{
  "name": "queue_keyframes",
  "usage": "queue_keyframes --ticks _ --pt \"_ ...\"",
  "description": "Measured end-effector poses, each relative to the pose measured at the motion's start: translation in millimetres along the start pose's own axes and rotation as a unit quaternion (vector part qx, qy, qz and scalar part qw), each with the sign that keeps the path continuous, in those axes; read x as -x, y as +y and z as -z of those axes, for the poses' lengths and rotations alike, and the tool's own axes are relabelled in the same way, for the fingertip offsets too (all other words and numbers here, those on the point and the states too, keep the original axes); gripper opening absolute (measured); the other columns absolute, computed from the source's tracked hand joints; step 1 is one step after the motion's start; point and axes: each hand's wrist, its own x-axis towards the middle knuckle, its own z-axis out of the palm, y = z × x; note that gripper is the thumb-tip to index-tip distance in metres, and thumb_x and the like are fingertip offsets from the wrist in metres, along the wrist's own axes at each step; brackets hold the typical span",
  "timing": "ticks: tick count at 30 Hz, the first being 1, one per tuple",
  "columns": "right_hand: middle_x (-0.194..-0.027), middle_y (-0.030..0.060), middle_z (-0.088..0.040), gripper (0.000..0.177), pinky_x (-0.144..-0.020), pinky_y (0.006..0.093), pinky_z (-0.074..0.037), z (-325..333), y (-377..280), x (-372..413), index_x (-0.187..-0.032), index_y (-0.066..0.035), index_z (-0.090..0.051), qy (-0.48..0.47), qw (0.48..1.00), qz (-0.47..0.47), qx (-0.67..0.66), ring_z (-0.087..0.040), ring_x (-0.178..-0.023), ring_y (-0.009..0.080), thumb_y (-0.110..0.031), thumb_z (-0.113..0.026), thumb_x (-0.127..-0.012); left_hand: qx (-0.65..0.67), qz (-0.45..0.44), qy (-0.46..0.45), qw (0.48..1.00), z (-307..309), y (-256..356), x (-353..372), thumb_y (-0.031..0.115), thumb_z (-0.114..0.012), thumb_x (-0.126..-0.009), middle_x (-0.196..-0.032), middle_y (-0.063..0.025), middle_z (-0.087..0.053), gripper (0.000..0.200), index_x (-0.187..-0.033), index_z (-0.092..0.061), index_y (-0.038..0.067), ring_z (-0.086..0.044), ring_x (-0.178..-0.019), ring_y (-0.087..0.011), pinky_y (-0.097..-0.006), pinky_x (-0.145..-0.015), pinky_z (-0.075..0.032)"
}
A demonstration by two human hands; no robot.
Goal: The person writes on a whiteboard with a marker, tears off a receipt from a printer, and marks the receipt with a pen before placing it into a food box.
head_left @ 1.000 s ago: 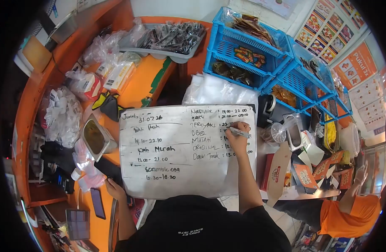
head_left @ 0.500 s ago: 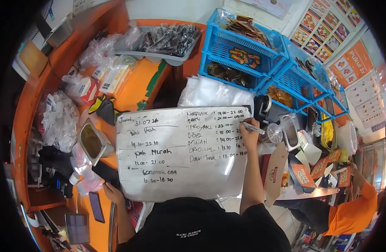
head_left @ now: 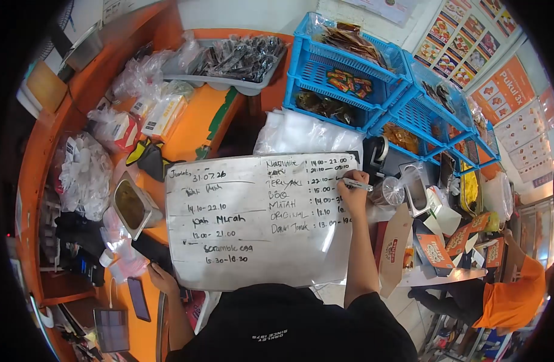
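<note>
A whiteboard (head_left: pixel 259 259) covered with handwritten names and times lies in front of me. My right hand (head_left: pixel 353 188) is closed round a white marker (head_left: pixel 358 184), its tip at the TERIYAKI line near the board's right edge. My left hand (head_left: pixel 163 279) is beside the board's lower left edge, its fingers partly spread and nothing visible in them. Near it are a pink plastic bag (head_left: pixel 131 263) and a dark phone (head_left: pixel 139 298) on the orange counter.
Blue baskets (head_left: pixel 349 90) with packets stand at the back right. A metal container (head_left: pixel 132 208) and gloves (head_left: pixel 149 158) are at the left, a grey tray (head_left: pixel 253 84) at the back. Orange boxes (head_left: pixel 434 253) lie right. A co-worker in orange (head_left: pixel 512 295) is lower right.
My right hand has shifted slightly left with the marker, and more of the TERIYAKI line is written. The co-worker has moved a little to the right.
</note>
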Motion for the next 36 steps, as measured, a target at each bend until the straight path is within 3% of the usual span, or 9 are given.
queue_keyframes --ticks 36 --pt "-0.083 0.0139 -0.058 0.017 -0.079 0.0382 -0.043 11 3 -1 -0.080 -0.001 -0.060 0.046 0.999 -0.014 0.010 -0.048 -0.091 0.0289 -0.011 -0.066 -0.067 -0.009 -0.009 0.010 1.000 -2 -3 0 0.027 -0.037 -0.098 -0.079 -0.0225 -0.055 0.036 -0.088 -0.049 -0.005 -0.053 -0.072 -0.0385 -0.0431 -0.065 -0.040"
